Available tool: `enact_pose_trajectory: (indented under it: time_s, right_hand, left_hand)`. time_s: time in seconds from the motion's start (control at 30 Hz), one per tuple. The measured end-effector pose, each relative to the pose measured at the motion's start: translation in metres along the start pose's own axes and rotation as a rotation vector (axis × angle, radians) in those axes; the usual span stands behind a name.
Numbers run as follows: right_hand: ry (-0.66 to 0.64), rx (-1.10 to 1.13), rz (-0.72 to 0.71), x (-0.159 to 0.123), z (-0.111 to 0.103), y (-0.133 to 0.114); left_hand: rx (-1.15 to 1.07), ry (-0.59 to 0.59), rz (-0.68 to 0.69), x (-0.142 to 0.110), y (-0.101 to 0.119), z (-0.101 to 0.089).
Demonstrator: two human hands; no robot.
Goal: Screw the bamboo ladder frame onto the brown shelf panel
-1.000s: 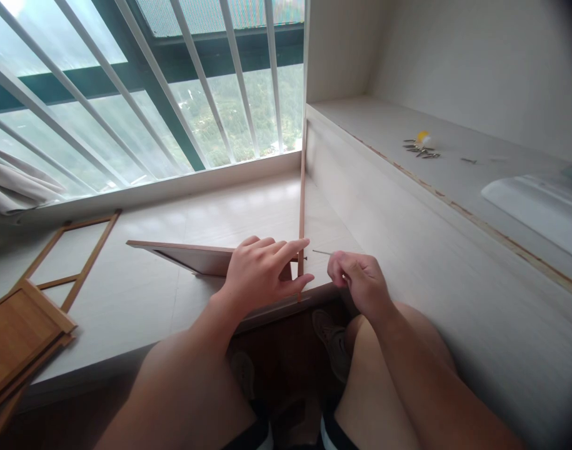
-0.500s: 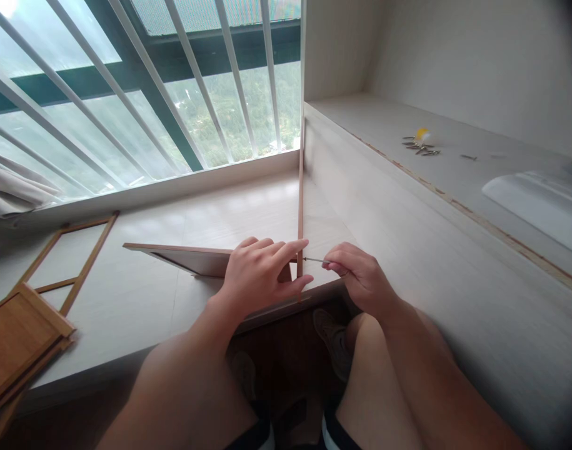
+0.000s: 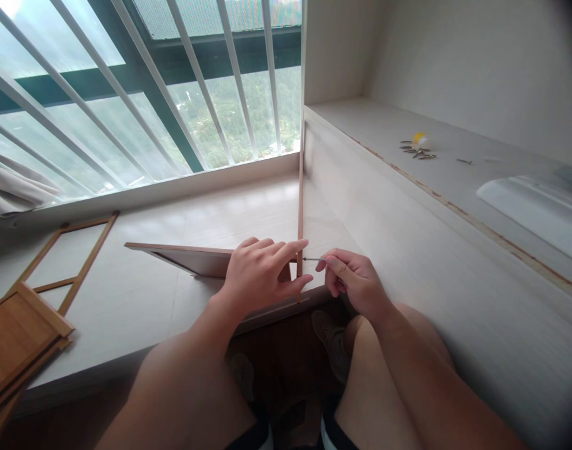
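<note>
Wooden panel (image 3: 182,257) and upright strip (image 3: 300,206) meet at six o'clock on the surface (image 3: 140,294); left hand (image 3: 262,272) clasps the joint, right hand (image 3: 354,281) pinches what looks like a thin screw (image 3: 312,259) against it.

The upright strip (image 3: 300,206) and flat panel (image 3: 187,257) were smooth, light-brown wood. The thin screw (image 3: 312,259) looked like dull metal. The ledge (image 3: 126,294) had a pale, faintly glossy wood-grain laminate; the folded frame (image 3: 14,337) was warm, matt wood.
</note>
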State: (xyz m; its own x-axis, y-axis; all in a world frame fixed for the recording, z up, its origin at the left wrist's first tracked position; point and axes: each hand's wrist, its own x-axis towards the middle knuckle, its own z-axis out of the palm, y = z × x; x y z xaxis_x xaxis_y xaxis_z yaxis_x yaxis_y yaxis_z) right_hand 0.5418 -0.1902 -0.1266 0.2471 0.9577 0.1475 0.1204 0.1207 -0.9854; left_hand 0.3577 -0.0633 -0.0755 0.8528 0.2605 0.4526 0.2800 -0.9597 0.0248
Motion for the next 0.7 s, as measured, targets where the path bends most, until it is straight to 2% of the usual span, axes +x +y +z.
enact_pose_trajectory:
  time_s: [0.1,0.33,0.43,0.53,0.7]
  right_hand:
    - [0.014,0.06,0.044,-0.001,0.001,-0.001]
    - [0.053,0.005,-0.016,-0.001,-0.002,0.002]
    - [0.117,0.028,-0.041,-0.003,-0.004,0.005]
    - [0.162,-0.045,-0.122,-0.003,-0.008,0.006]
    - [0.083,-0.209,-0.287,-0.001,-0.01,0.002]
  left_hand:
    - [0.001,0.005,0.001,0.0,0.0,0.0]
    - [0.001,0.0,0.002,-0.001,-0.002,0.001]
    - [-0.001,-0.006,-0.001,-0.001,-0.002,0.002]
    - [-0.002,-0.004,-0.001,-0.001,-0.002,0.002]
    - [-0.005,0.002,-0.004,-0.002,-0.001,0.003]
